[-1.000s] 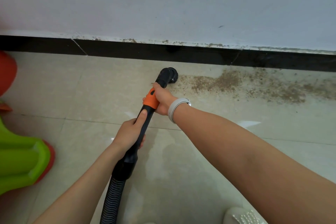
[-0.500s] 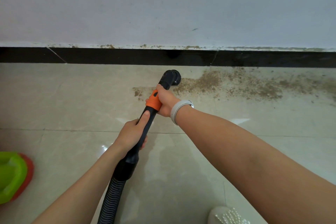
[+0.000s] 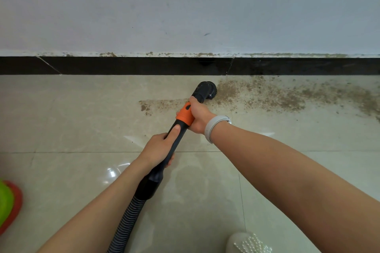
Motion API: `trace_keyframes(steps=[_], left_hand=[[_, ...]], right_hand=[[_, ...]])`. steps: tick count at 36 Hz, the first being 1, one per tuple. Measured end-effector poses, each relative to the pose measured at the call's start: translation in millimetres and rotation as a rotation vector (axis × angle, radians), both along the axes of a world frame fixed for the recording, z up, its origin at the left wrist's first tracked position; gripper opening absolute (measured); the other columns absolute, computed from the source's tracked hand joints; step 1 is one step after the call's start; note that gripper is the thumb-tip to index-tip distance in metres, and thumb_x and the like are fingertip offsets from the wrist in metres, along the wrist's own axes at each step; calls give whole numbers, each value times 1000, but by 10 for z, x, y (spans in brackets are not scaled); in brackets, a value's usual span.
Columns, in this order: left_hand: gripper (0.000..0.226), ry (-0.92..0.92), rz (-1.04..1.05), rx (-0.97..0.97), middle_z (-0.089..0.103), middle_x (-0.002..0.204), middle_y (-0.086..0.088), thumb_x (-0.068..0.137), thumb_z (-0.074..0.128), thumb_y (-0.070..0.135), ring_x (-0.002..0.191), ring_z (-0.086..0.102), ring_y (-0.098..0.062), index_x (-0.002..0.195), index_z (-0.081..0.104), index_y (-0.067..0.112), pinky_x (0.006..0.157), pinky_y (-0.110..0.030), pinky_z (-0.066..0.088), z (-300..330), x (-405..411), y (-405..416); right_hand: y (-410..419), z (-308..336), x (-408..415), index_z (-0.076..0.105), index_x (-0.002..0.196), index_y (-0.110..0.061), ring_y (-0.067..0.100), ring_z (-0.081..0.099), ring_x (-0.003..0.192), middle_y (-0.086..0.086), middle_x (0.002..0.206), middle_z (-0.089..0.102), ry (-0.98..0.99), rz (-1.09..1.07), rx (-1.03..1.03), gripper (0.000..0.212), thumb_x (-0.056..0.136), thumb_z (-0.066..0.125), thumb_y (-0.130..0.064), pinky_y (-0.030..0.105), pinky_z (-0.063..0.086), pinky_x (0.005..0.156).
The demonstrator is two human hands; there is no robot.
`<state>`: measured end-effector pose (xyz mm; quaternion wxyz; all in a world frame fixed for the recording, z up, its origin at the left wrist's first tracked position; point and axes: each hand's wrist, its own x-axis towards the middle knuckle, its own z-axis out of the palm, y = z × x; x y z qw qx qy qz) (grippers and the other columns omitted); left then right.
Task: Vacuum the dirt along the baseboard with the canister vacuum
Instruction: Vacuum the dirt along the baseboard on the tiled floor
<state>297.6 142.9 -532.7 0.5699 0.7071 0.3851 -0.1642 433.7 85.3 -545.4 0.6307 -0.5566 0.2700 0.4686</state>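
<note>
While both hands grip, wand points up-right — toward baseboard.

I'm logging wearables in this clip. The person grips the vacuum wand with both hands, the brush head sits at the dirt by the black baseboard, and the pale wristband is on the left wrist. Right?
Not quite: the head view shows the pale wristband on the right wrist, behind the right hand at the orange collar. The rest holds.

Head view — looking steeply down at floor and baseboard.
</note>
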Motion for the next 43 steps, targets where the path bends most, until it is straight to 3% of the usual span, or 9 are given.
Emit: trace_keyframes(steps=[10,17,23,29,36,43], left_hand=[[54,-17,-9,30,58,58,-8,93,43,61,41,52,-16,77,51,10,45,-24,44,68,-7,7],[54,-6,117,92,59,59,-11,94,42,58,42,52,-18,78,52,7,45,-25,44,141,-459,290],[53,30,243,179,56,49,-8,95,44,54,39,50,-20,72,52,7,44,-25,42,193,-997,620],[51,35,343,239,53,47,-9,98,43,49,36,46,-19,68,49,8,38,-19,38,284,-1345,818],[50,65,370,165,52,53,-13,97,44,50,41,46,-23,70,49,8,44,-25,39,284,-1485,853],[51,71,322,121,53,51,-11,97,43,51,40,48,-22,70,47,8,44,-26,40,204,-1438,736]], right_hand=[[-58,69,-4,46,120,-8,23,60,67,13,85,58,-16,-51,28,32,101,48,-34,40,53,63],[433,126,-395,47,99,-9,22,60,67,11,82,57,3,77,53,25,101,48,-35,39,54,70],[921,111,-905,44,107,-10,21,58,63,9,78,54,52,187,123,25,100,47,-35,36,52,59],[1289,170,-1271,43,86,-9,22,58,62,11,76,53,77,269,172,30,101,46,-34,36,52,61],[1318,143,-1425,42,81,-10,22,57,64,11,76,53,107,289,150,30,102,45,-31,37,52,71],[1149,76,-1369,43,85,-9,23,59,65,12,76,55,83,271,108,29,101,46,-33,38,53,69]])
